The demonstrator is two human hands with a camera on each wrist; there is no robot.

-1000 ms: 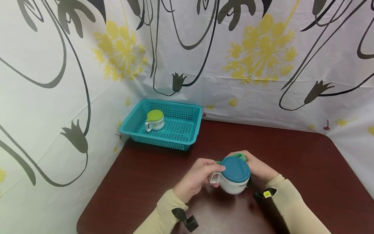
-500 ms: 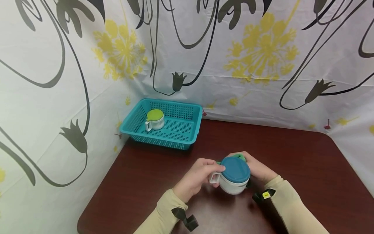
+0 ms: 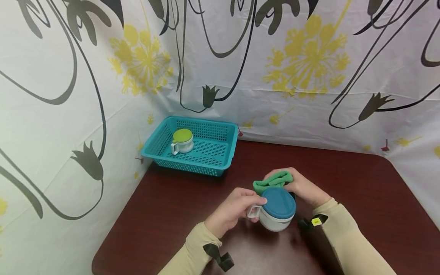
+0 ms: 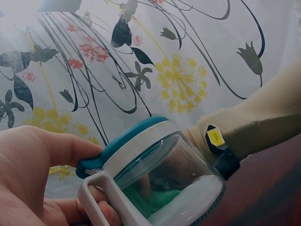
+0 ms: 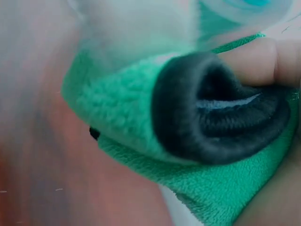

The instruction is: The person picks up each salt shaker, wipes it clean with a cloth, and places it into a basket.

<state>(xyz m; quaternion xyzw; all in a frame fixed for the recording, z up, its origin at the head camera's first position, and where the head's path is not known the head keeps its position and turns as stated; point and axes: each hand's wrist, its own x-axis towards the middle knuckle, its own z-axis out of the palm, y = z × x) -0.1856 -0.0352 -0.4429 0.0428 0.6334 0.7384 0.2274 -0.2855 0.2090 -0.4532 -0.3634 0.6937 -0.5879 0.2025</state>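
Note:
My left hand grips the white handle of a blue-lidded glass jar, its thumb on the lid's edge. The jar is tilted above the table; the left wrist view shows white contents behind its clear wall. On the jar's far side my right hand holds a folded green cloth. In the right wrist view the green cloth shows a dark edge, bunched under the fingers. From the head view I cannot tell whether the cloth touches the jar.
A turquoise basket stands at the table's back left, with a green-lidded jar inside. The dark red-brown table meets a patterned cloth wall behind and at the left.
The right hand and green cloth have moved up and away, so more of the cloth shows behind the lid. The jar has shifted slightly down and right.

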